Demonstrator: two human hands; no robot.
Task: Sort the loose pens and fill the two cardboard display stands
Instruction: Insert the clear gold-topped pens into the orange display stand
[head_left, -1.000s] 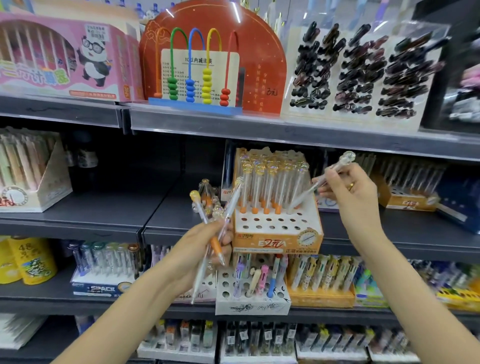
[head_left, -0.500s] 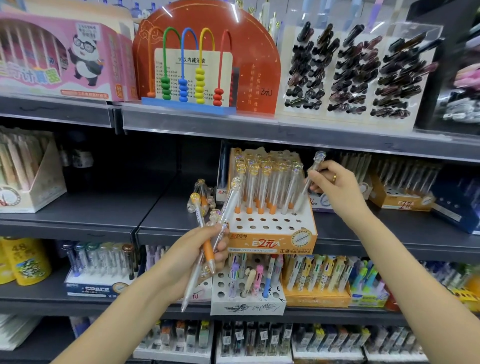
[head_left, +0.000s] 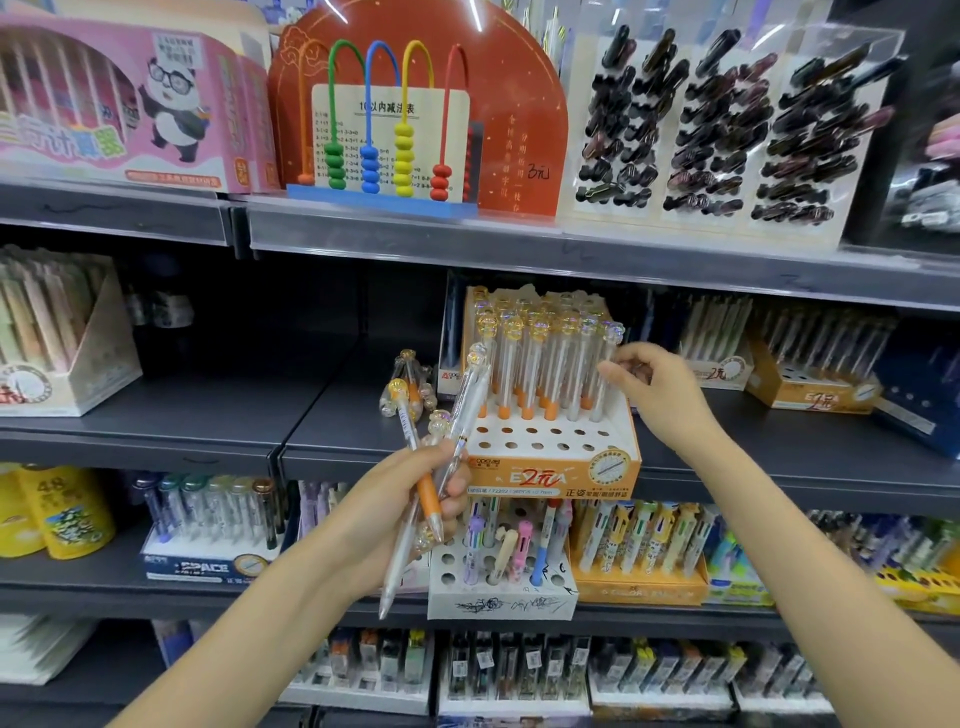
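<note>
While left hand grips loose pens, right hand fingers pinch rightmost stand pen.

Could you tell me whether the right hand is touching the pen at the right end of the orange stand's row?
Touching: in the head view the right hand has its fingertips pinched on the clear pen standing in the orange stand.

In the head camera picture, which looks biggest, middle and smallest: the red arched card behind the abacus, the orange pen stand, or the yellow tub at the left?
1. Red arched card
2. Orange pen stand
3. Yellow tub, though the frame's edge cuts it off and it sits on a lower shelf, so this is looks only.
</note>
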